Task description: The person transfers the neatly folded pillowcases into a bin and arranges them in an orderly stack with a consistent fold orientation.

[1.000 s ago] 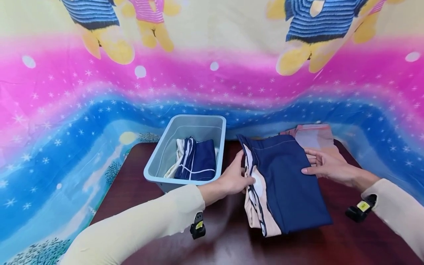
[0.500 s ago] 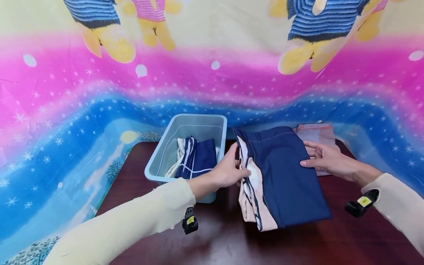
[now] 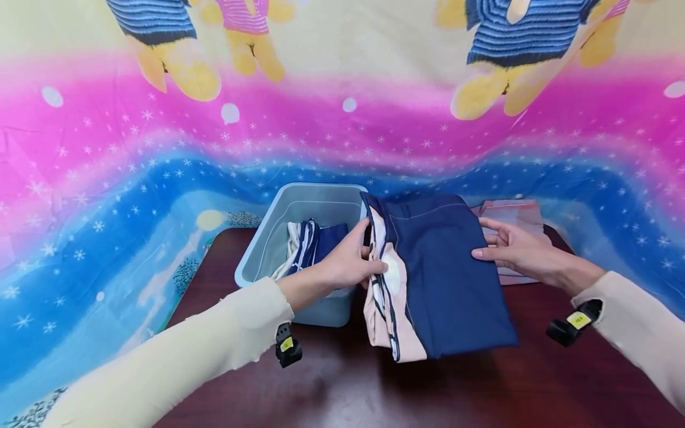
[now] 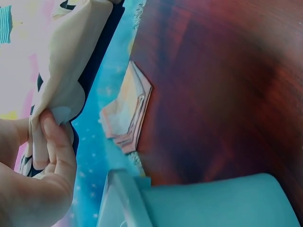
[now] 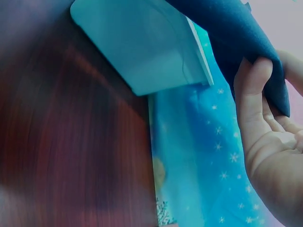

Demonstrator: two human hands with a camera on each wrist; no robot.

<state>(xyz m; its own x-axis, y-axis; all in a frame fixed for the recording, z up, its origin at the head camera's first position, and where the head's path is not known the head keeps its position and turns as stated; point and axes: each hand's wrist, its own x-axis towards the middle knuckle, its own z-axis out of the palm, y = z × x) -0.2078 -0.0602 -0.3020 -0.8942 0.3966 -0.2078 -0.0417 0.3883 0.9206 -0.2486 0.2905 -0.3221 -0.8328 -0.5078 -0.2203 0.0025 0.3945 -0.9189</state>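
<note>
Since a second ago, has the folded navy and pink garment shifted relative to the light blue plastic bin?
Yes. The folded navy and pink garment, held by both hands, has moved left and away, its far corner now overlapping the light blue plastic bin rim.

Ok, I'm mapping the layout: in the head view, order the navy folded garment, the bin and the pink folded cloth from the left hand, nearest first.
1. Navy folded garment: gripped by the left hand.
2. Light blue bin: just left, beneath the wrist.
3. Pink folded cloth: far right, behind the garment.
</note>
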